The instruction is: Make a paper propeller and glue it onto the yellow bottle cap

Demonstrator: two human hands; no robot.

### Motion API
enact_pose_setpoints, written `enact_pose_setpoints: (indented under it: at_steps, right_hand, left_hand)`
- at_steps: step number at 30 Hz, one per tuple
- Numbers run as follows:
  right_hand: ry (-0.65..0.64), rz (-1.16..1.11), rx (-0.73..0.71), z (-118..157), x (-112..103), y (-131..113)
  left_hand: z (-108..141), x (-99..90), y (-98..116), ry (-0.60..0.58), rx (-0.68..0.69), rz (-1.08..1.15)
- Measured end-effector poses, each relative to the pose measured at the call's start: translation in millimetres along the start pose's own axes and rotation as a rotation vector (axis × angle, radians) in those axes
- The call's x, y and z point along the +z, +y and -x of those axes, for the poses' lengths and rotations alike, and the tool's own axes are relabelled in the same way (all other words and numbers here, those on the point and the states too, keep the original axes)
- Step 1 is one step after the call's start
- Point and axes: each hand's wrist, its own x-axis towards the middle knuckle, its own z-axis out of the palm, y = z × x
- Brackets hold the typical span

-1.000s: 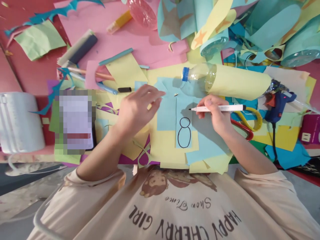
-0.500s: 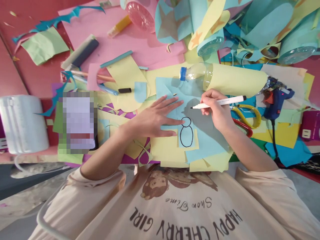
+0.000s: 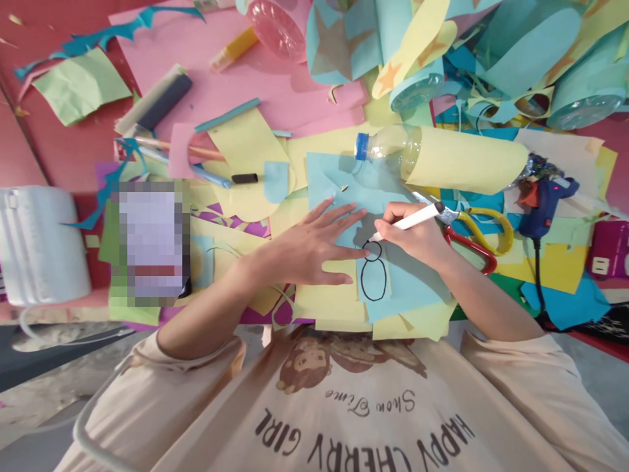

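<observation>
My right hand (image 3: 413, 231) is closed around a white marker (image 3: 417, 217), its tip down at the top of a small black circle drawn on light blue paper (image 3: 413, 288). Below that circle, and touching it, is a larger black oval outline (image 3: 374, 279). My left hand (image 3: 319, 244) lies flat with fingers spread over the yellow and blue paper; one fingertip reaches the small circle's left edge. A loose black marker cap (image 3: 244, 178) rests farther left. Scissors with yellow and red handles (image 3: 484, 229) lie just right of my right hand.
A bottle wrapped in yellow paper (image 3: 462, 157) lies beyond my hands, with a blue glue gun (image 3: 545, 203) to its right. At left are a phone with a blurred screen (image 3: 153, 242) and a white case (image 3: 44, 246). Paper-covered bottles (image 3: 590, 85) and paper scraps crowd the back.
My right hand has lowered the marker from above the drawing onto the small circle's top. The drawing sits slightly lower and farther right. My left hand stays spread, shifted slightly.
</observation>
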Motion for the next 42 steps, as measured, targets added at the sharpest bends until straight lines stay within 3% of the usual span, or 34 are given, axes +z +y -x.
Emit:
enact_pose_setpoints:
  at_steps: [28, 42]
  right_hand:
    - [0.016, 0.088, -0.084, -2.8, 4.6, 3.7]
    - [0.089, 0.045, -0.098, -4.2, 7.0, 4.0]
  left_hand:
    - [2.0, 9.1, -4.2, 0.096, 0.012, 0.112]
    - [0.7, 5.3, -1.2, 0.065, -0.027, 0.151]
